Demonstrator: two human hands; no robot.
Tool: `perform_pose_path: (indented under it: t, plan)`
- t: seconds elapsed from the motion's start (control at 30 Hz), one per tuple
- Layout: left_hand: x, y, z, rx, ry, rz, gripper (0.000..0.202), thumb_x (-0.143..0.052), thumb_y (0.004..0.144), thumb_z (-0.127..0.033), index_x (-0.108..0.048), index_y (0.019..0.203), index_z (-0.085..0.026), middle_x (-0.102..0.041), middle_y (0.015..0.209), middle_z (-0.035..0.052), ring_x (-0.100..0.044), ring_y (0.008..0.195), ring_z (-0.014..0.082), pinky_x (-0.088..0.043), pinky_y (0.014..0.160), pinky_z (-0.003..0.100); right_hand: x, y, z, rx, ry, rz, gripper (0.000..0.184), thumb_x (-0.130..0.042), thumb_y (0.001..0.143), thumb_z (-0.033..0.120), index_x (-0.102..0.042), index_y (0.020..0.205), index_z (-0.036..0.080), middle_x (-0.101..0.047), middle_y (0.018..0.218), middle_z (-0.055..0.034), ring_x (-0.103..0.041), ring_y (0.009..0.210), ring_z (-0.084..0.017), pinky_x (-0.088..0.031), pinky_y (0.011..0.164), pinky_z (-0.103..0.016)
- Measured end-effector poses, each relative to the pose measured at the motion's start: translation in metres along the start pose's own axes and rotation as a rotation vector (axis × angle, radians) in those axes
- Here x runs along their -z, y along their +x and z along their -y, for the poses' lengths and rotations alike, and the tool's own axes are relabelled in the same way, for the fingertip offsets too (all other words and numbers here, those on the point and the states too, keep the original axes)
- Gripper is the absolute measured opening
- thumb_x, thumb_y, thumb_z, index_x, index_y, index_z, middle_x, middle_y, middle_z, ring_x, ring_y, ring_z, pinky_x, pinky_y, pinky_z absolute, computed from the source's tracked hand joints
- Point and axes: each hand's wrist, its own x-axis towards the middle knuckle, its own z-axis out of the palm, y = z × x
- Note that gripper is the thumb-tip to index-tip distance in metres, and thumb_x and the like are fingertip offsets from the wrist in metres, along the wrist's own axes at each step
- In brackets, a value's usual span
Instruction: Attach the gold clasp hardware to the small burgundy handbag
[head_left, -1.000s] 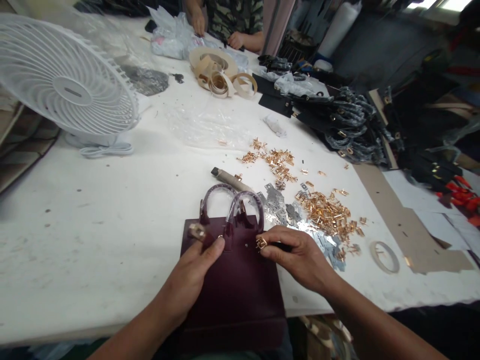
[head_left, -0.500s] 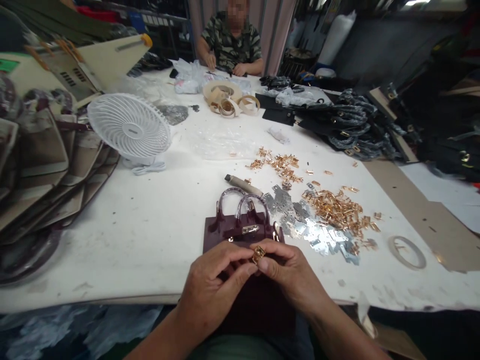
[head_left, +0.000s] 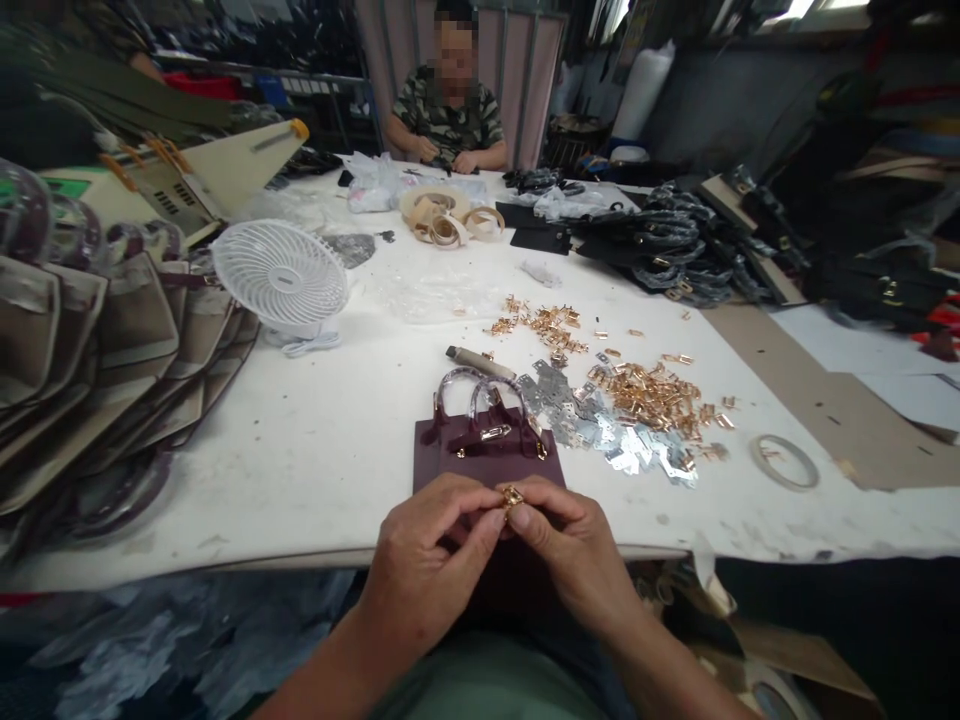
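Between the fingertips of both hands I pinch a small gold metal clasp piece. My left hand grips it from the left, and my right hand from the right. Just beyond them a dark maroon handbag panel lies on the table, with two plastic-wrapped handles and gold fittings. My hands cover its near part. Further right are a heap of gold metal clasps and a scatter of flat silver metal plates. A utility knife lies beyond the handles.
A white fan stands left, beside stacked maroon bag pieces. Tape rolls lie toward the back, another roll at right. Wrapped black straps are piled far right. A person sits across the table.
The camera view has tilted up and turned a little, so the table scene sits differently. Both hands still hold the gold piece in much the same pose.
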Motion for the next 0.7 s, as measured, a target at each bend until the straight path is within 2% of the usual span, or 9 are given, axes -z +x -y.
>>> perform_pose_path:
  t: [0.1, 0.17, 0.3, 0.4, 0.5, 0.6, 0.7]
  plan:
    - [-0.003, -0.008, -0.003, -0.022, 0.04, -0.037, 0.012, -0.066, 0.091, -0.012, -0.071, 0.097, -0.022, -0.072, 0.089, -0.0012, -0.067, 0.077, 0.0066, -0.051, 0.069, 0.014, -0.006, -0.007, -0.001, 0.068, -0.033, -0.059, 0.012, -0.075, 0.091, 0.033, -0.081, 0.102, 0.033, -0.073, 0.095, 0.0017, -0.067, 0.09, -0.015, -0.052, 0.082, -0.024]
    - [-0.006, -0.013, -0.005, 0.029, 0.018, -0.059, 0.01, -0.064, 0.094, -0.014, -0.07, 0.096, -0.022, -0.071, 0.088, -0.0019, -0.066, 0.078, 0.0069, -0.051, 0.071, 0.015, -0.009, -0.011, -0.002, 0.1, -0.042, -0.09, 0.015, -0.074, 0.091, 0.032, -0.08, 0.105, 0.034, -0.073, 0.095, 0.0021, -0.066, 0.088, -0.014, -0.052, 0.08, -0.024]
    - [-0.011, -0.017, -0.009, 0.307, -0.216, -0.063, 0.011, -0.062, 0.097, -0.028, -0.069, 0.091, -0.022, -0.069, 0.085, -0.0017, -0.066, 0.074, 0.0093, -0.054, 0.069, 0.019, -0.013, -0.014, -0.002, 0.141, -0.056, -0.101, 0.017, -0.072, 0.093, 0.031, -0.079, 0.108, 0.034, -0.071, 0.091, 0.0018, -0.065, 0.084, -0.014, -0.051, 0.076, -0.024]
    - [-0.012, -0.013, -0.012, 0.511, -0.434, -0.027, 0.018, -0.065, 0.094, -0.036, -0.069, 0.087, -0.02, -0.067, 0.072, -0.0024, -0.062, 0.063, 0.0094, -0.052, 0.061, 0.018, -0.014, -0.014, -0.003, 0.135, -0.063, -0.088, 0.016, -0.072, 0.093, 0.032, -0.08, 0.107, 0.031, -0.07, 0.088, 0.0009, -0.065, 0.081, -0.015, -0.051, 0.074, -0.026]
    - [-0.01, -0.01, -0.01, 0.583, -0.528, 0.031, 0.023, -0.067, 0.091, -0.04, -0.069, 0.084, -0.018, -0.066, 0.066, -0.0019, -0.061, 0.061, 0.0101, -0.051, 0.059, 0.019, -0.012, -0.014, -0.007, 0.108, -0.042, -0.083, 0.013, -0.072, 0.093, 0.033, -0.08, 0.102, 0.028, -0.069, 0.083, 0.0009, -0.064, 0.078, -0.015, -0.05, 0.074, -0.026]
    - [-0.008, -0.011, 0.006, 0.572, -0.459, 0.03, 0.023, -0.069, 0.089, -0.042, -0.069, 0.09, -0.018, -0.07, 0.074, -0.0003, -0.065, 0.068, 0.0126, -0.054, 0.065, 0.022, -0.004, -0.012, -0.012, 0.075, -0.052, -0.091, 0.012, -0.073, 0.092, 0.035, -0.079, 0.099, 0.028, -0.071, 0.088, 0.0003, -0.066, 0.082, -0.016, -0.052, 0.077, -0.027]
    - [-0.007, -0.011, 0.035, 0.502, -0.112, -0.034, 0.029, -0.069, 0.087, -0.04, -0.067, 0.11, -0.023, -0.071, 0.092, 0.0011, -0.066, 0.073, 0.0152, -0.055, 0.069, 0.027, 0.011, -0.005, -0.019, 0.054, -0.169, -0.155, 0.012, -0.072, 0.092, 0.037, -0.078, 0.098, 0.028, -0.074, 0.101, -0.0016, -0.068, 0.096, -0.019, -0.052, 0.087, -0.03]
